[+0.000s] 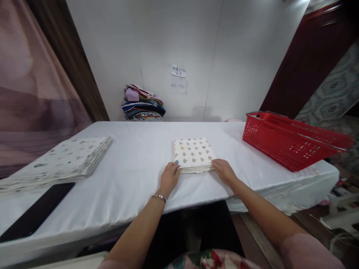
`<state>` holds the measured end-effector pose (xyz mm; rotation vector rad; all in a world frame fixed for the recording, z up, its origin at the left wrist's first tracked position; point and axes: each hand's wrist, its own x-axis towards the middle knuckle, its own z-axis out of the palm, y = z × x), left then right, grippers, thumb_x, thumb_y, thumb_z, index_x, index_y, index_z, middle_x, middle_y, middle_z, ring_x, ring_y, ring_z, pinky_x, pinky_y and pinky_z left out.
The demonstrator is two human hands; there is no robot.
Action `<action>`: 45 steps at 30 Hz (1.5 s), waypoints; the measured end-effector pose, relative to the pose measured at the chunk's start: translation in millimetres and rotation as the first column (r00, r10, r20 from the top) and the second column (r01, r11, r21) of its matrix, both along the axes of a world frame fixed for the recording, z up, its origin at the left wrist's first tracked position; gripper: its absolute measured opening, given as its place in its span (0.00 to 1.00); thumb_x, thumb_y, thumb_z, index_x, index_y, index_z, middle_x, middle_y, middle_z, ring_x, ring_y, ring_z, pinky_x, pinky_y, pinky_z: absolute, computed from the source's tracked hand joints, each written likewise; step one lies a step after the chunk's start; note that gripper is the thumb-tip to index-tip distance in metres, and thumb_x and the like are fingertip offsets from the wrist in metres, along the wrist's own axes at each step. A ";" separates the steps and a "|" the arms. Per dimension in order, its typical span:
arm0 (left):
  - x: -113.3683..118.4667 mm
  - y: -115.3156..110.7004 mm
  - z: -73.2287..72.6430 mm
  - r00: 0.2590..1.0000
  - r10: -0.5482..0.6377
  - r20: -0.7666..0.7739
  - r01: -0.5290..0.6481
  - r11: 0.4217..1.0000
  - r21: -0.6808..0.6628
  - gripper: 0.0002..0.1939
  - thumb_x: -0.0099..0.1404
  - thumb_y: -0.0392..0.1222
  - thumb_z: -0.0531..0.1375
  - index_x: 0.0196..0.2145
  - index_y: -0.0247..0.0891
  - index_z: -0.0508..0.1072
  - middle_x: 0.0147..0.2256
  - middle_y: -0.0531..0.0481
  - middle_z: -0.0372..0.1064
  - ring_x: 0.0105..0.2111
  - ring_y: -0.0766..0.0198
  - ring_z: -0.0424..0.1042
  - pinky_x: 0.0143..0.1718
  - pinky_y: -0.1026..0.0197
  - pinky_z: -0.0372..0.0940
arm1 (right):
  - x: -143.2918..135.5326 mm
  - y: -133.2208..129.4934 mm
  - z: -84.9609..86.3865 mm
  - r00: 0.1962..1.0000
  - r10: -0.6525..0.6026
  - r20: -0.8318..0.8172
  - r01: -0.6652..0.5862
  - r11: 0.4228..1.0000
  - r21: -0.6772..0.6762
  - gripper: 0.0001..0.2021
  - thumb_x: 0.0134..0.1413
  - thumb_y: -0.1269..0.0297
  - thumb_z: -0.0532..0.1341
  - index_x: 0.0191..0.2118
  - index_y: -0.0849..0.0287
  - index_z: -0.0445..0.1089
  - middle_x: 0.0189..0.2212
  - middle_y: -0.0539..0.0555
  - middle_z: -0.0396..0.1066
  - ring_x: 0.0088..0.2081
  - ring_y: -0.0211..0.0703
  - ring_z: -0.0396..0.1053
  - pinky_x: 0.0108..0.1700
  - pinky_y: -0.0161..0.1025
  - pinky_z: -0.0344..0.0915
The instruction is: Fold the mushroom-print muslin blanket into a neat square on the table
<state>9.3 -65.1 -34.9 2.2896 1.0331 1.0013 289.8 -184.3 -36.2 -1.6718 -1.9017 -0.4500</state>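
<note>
A folded white cloth (194,151) with small grey prints and a few coloured ones lies flat on the white-covered table (134,157). At its near left corner, my left hand (169,176) pinches the edge, with a bracelet on the wrist. My right hand (224,171) grips the near right corner in the same way. Several layers show along the near edge between my hands. The undersides of my fingers are hidden.
Off to the left lies a stack of similar printed cloths (70,155), with a flat black object (37,209) in front. A red basket (283,140) stands at the right. Folded clothes (143,104) are piled against the back wall below paper notes (178,86).
</note>
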 end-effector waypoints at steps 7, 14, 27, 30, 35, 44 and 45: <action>8.2 -5.0 10.1 0.995 0.008 -0.101 0.017 0.969 0.246 0.11 0.62 0.40 0.55 0.42 0.41 0.71 0.46 0.46 0.66 0.47 0.55 0.63 0.47 0.51 0.59 | 8.2 -3.8 -6.7 0.988 -0.082 -0.129 0.084 0.996 0.011 0.13 0.58 0.66 0.52 0.46 0.57 0.71 0.45 0.57 0.70 0.47 0.45 0.66 0.49 0.46 0.66; 42.7 -6.0 18.6 0.970 -0.133 -0.204 0.186 0.946 0.267 0.10 0.64 0.38 0.53 0.41 0.42 0.73 0.42 0.47 0.68 0.44 0.57 0.63 0.46 0.52 0.55 | 6.2 3.6 3.0 0.989 -0.109 -0.101 0.106 0.994 -0.033 0.12 0.57 0.66 0.53 0.43 0.54 0.72 0.42 0.55 0.71 0.45 0.45 0.66 0.45 0.46 0.67; 51.3 -2.1 8.6 0.975 -0.110 -0.194 0.155 0.959 0.236 0.12 0.67 0.41 0.49 0.32 0.41 0.72 0.34 0.50 0.68 0.37 0.61 0.62 0.41 0.56 0.53 | 4.1 12.1 11.2 0.978 -0.122 -0.169 0.113 0.992 -0.063 0.08 0.55 0.71 0.51 0.35 0.56 0.67 0.41 0.54 0.69 0.44 0.44 0.64 0.44 0.43 0.65; 51.7 -2.4 8.7 0.976 -0.109 -0.190 0.153 0.960 0.234 0.13 0.67 0.41 0.49 0.32 0.41 0.71 0.34 0.50 0.68 0.37 0.61 0.62 0.42 0.56 0.53 | 2.9 12.0 10.8 0.988 -0.083 -0.132 0.081 0.996 -0.021 0.10 0.56 0.71 0.51 0.33 0.56 0.69 0.44 0.54 0.68 0.47 0.43 0.63 0.46 0.43 0.64; 51.4 -3.2 9.4 0.975 -0.108 -0.194 0.151 0.963 0.224 0.13 0.68 0.42 0.49 0.32 0.40 0.71 0.34 0.50 0.68 0.37 0.61 0.62 0.42 0.56 0.53 | 3.3 10.8 8.1 0.998 -0.029 -0.048 0.030 1.000 0.011 0.13 0.55 0.74 0.51 0.35 0.56 0.72 0.45 0.54 0.68 0.47 0.43 0.63 0.47 0.42 0.65; 50.8 -3.9 9.4 0.978 -0.111 -0.179 0.149 0.964 0.221 0.12 0.67 0.41 0.50 0.32 0.40 0.72 0.34 0.50 0.67 0.36 0.62 0.62 0.41 0.56 0.53 | 0.3 9.5 8.7 0.993 -0.050 -0.102 0.047 0.998 -0.031 0.11 0.56 0.72 0.53 0.42 0.56 0.69 0.41 0.55 0.70 0.44 0.44 0.65 0.46 0.44 0.66; 50.8 -3.8 9.1 0.978 -0.114 -0.175 0.151 0.964 0.220 0.12 0.67 0.41 0.50 0.32 0.40 0.72 0.34 0.50 0.68 0.36 0.62 0.62 0.41 0.56 0.53 | 0.8 10.1 8.5 0.991 -0.073 -0.111 0.068 0.997 -0.047 0.11 0.55 0.72 0.53 0.42 0.56 0.69 0.40 0.55 0.70 0.43 0.44 0.66 0.45 0.43 0.66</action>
